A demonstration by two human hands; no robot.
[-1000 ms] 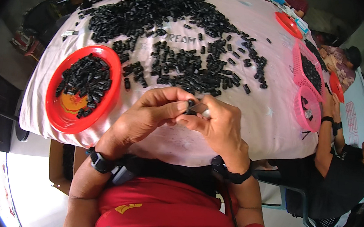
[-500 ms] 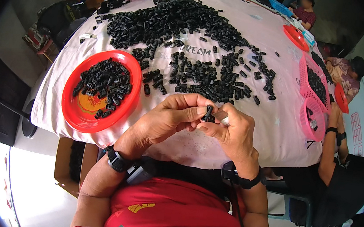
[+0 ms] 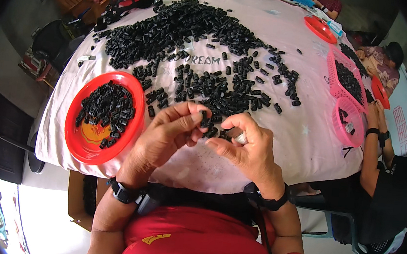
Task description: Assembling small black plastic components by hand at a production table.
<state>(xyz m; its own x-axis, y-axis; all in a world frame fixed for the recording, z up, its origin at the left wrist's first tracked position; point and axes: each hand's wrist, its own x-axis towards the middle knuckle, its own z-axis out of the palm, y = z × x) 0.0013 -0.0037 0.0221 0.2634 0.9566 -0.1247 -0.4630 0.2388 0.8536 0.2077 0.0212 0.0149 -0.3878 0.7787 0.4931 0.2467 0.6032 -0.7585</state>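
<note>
Over the near part of the cloth-covered table, my left hand (image 3: 172, 131) pinches a small black plastic part (image 3: 204, 119) between thumb and forefinger. My right hand (image 3: 253, 149) is just to its right, its thumb and forefinger spread apart. A small whitish, shiny piece (image 3: 242, 138) is tucked in the curled fingers of that hand; its kind is unclear. Beyond both hands lies a big heap of similar black parts (image 3: 174, 29), with looser ones (image 3: 203, 86) scattered nearer. At my left sits a red plate (image 3: 70, 135) holding many more of them.
Pink baskets (image 3: 348, 138) with black parts stand at the right edge, near a person's arms (image 3: 374, 127). Red plates (image 3: 320, 29) lie farther back on that side. A dark bag (image 3: 124, 4) rests at the far left, and an open cardboard box (image 3: 75, 195) is below the table edge.
My hands have drawn apart; the black part stays in the left one. The right thumb and forefinger have opened away from it. The whole view has shifted slightly.
</note>
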